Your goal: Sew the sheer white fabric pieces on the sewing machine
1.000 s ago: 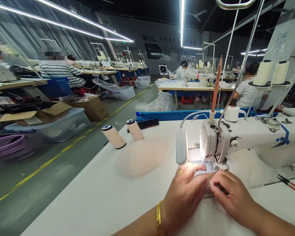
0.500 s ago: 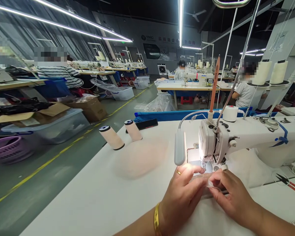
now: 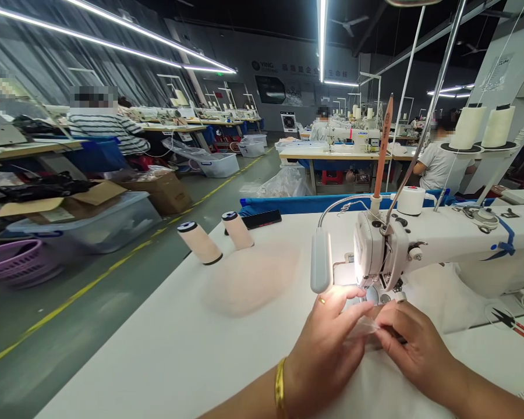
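Observation:
My left hand (image 3: 327, 343) is at the front of the sewing machine (image 3: 375, 250), its index fingertip close to the presser foot. A piece of sheer pale fabric (image 3: 363, 328) lies under its thumb and against its curled fingers. Close beside it, my right hand (image 3: 414, 349) pinches the edge of the same fabric between thumb and index finger. The cloth spans the short gap between both hands; the rest of it is mostly hidden beneath them. The machine's lamp (image 3: 321, 262) lights the needle area, which my left fingers partly cover.
Two thread cones (image 3: 199, 242) and a dark phone-like object (image 3: 262, 219) lie at the table's far left edge. A sheer beige piece (image 3: 253, 279) rests on the tabletop. Red-handled snips (image 3: 517, 329) lie at right. Other people sit at machines beyond.
My left thumb has lifted away from my right fingertips, and its gap to the index finger has widened. The fabric between my hands now shows more openly.

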Action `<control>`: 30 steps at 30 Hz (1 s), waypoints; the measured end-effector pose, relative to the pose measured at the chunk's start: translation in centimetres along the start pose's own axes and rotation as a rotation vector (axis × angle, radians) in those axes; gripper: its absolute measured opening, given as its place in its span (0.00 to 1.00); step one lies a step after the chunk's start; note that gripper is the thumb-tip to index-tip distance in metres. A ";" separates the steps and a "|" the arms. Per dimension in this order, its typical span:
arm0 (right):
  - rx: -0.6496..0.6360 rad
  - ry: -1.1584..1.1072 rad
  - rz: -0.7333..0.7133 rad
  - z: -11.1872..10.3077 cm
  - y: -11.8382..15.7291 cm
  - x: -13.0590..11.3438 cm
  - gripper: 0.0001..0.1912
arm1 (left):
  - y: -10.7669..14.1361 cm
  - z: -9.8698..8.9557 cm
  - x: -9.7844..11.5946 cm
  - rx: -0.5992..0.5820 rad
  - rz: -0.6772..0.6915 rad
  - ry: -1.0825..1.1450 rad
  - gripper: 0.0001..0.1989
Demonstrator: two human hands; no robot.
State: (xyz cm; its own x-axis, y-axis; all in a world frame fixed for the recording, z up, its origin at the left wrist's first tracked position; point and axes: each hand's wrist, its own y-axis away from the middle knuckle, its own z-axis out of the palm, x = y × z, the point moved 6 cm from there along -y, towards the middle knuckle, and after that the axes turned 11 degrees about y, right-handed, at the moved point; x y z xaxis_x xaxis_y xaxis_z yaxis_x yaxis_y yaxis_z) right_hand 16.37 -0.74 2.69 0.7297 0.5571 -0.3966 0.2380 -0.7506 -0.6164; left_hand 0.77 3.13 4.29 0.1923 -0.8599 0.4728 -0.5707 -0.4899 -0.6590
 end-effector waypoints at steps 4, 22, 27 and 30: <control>-0.026 -0.030 -0.031 0.2 0.1 -0.1 0.08 | 0.0 0.5 -0.3 -0.108 -0.051 0.091 0.22; -0.436 -0.308 0.121 -4.1 0.8 -3.7 0.06 | 0.0 -0.8 5.0 -0.195 -0.109 0.392 0.05; -0.726 -0.437 0.528 -3.5 0.7 -2.5 0.07 | 0.1 0.9 4.4 -0.284 -0.356 0.608 0.06; -0.745 -0.118 0.547 -0.8 -1.4 0.3 0.07 | 0.4 2.6 0.6 -0.336 -0.600 0.196 0.11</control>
State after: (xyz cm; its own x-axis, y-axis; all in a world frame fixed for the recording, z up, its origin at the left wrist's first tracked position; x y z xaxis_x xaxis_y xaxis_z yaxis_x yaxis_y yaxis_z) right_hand 16.78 0.15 4.00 0.8018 0.0604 -0.5945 0.2599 -0.9311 0.2559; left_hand 2.71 2.09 2.80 0.4206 -0.3991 0.8148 -0.6326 -0.7727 -0.0519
